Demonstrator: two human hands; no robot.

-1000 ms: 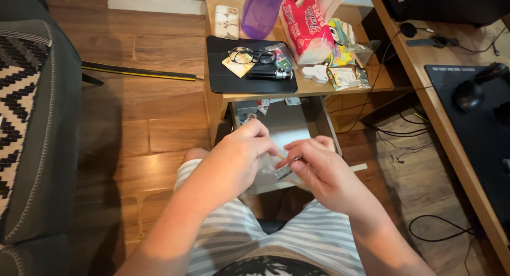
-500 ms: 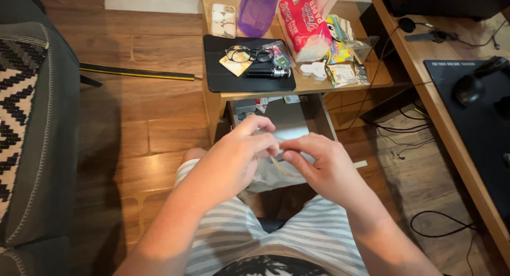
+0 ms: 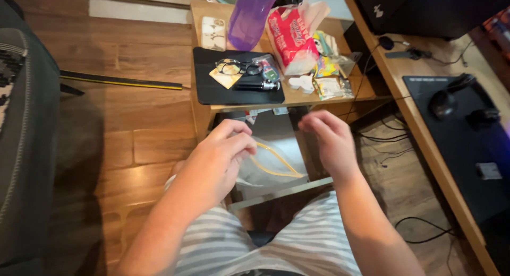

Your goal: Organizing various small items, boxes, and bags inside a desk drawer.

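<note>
Right hand (image 3: 330, 140) released, left hand (image 3: 220, 156) holding bag (image 3: 268, 167)

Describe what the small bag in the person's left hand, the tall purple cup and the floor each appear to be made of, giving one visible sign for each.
Small bag: thin clear plastic film, apparently; the drawer shows through, and a yellow strip edges its mouth.
Purple cup: likely translucent plastic, with light glowing through its wall.
Floor: wood or wood-look planks, with visible grain, seams and slight sheen.

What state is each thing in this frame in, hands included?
Left hand: pinching the clear zip bag.
Clear plastic zip bag with yellow seal: mouth open, hanging over the drawer.
Right hand: off the bag, fingers loosely curled.
Grey drawer: pulled open.
Black-rimmed glasses: folded, lying on the black tablet case.
</note>
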